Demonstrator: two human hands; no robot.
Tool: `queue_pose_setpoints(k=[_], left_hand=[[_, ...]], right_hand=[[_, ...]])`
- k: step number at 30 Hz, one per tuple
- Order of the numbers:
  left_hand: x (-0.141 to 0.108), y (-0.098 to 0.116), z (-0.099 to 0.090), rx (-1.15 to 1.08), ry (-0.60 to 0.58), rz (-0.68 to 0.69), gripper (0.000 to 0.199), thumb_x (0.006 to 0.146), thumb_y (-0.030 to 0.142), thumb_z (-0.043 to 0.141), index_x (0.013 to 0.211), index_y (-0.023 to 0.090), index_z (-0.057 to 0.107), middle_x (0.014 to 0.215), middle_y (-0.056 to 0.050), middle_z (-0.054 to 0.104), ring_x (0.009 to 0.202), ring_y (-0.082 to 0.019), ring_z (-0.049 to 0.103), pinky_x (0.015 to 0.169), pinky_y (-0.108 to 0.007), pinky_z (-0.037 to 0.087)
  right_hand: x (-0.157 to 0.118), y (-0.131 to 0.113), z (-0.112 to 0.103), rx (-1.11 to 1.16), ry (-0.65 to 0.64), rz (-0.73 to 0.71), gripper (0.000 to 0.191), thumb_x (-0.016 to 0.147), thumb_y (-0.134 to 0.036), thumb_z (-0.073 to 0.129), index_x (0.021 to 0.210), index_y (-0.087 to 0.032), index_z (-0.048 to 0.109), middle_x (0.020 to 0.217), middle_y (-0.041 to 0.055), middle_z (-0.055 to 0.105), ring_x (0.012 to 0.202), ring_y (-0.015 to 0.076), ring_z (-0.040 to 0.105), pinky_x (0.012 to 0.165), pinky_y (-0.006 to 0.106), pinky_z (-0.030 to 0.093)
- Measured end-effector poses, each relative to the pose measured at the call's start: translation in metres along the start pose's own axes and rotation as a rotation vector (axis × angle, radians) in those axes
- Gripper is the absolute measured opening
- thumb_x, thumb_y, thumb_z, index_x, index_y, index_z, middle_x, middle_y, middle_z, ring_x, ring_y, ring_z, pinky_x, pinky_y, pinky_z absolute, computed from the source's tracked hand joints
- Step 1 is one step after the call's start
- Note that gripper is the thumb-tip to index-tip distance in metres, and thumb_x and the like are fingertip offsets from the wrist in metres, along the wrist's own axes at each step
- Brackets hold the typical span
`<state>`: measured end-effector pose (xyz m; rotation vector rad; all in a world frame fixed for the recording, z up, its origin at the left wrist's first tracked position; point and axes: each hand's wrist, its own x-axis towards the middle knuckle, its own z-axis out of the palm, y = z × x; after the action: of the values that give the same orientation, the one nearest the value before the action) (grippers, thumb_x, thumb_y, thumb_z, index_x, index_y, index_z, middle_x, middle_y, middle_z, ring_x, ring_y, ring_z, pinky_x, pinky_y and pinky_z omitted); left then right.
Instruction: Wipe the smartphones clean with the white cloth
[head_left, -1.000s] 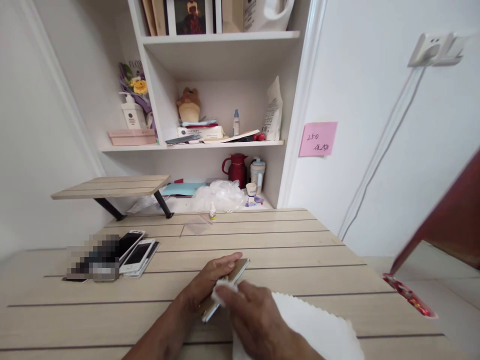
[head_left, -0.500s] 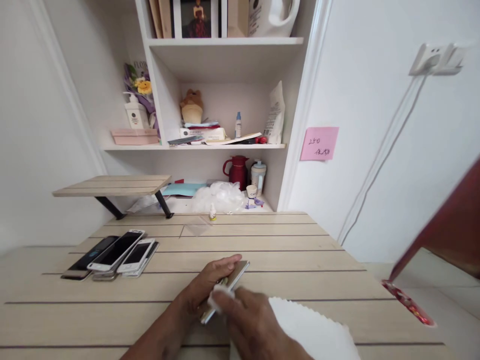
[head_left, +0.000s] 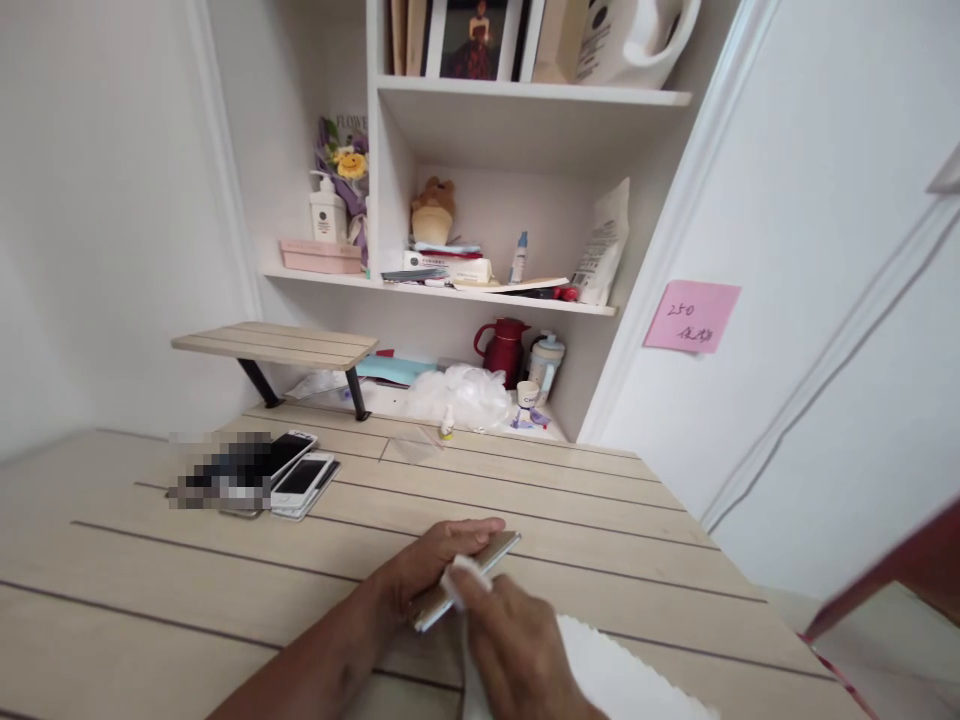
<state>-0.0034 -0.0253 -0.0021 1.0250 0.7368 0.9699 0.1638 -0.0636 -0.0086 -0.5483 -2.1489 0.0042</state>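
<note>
Near the front of the wooden table, my left hand [head_left: 431,560] is closed around a gold-backed phone [head_left: 498,548], which is tilted with its thin edge toward me. My right hand [head_left: 517,640] pinches a white cloth [head_left: 466,576] against the phone's edge; the fingertips are partly hidden by it. Under and beside my right wrist lies a white sheet with a scalloped edge [head_left: 622,670]. Whether it joins the pinched cloth I cannot tell.
Several phones [head_left: 304,482] lie stacked at the left, partly pixelated. Behind them stands a small raised wooden shelf [head_left: 277,342]. Toward the back are a clear plastic bag [head_left: 412,445], a tiny white bottle [head_left: 448,422] and crumpled plastic [head_left: 461,395] below the cabinet shelves.
The head view has turned left and tilted, so the room appears shifted right. My right hand with the cloth has moved slightly up along the phone's edge. Both grips stay the same.
</note>
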Motion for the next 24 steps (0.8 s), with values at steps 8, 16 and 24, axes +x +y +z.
queue_pose_setpoints(k=[8,16,24], left_hand=[[-0.004,-0.003,0.002,-0.021,-0.007,-0.019,0.041,0.079,0.042,0.070,0.111,0.017,0.071,0.077,-0.005,0.072,0.061,-0.015,0.061,0.066,-0.028,0.046],[0.000,-0.005,0.000,-0.072,0.044,0.002,0.042,0.075,0.034,0.075,0.113,0.018,0.071,0.108,-0.008,0.073,0.094,-0.021,0.065,0.087,-0.031,0.044],[-0.002,-0.001,0.001,-0.156,-0.018,-0.073,0.034,0.079,0.040,0.069,0.103,0.016,0.073,0.060,0.000,0.066,0.042,-0.008,0.049,0.046,-0.022,0.037]], right_hand=[[0.004,0.008,-0.007,0.098,0.005,0.091,0.042,0.096,-0.015,0.040,0.137,-0.022,0.049,0.090,0.0081,0.066,0.074,0.0181,0.067,0.066,0.028,0.057],[-0.010,-0.013,0.015,-0.012,-0.015,-0.031,0.046,0.094,-0.017,0.042,0.139,-0.025,0.050,0.091,0.0107,0.067,0.068,0.0207,0.065,0.061,0.032,0.057],[0.002,0.000,0.009,0.146,0.063,0.183,0.039,0.099,-0.019,0.039,0.136,-0.021,0.052,0.084,0.0075,0.067,0.069,0.0175,0.065,0.064,0.028,0.056]])
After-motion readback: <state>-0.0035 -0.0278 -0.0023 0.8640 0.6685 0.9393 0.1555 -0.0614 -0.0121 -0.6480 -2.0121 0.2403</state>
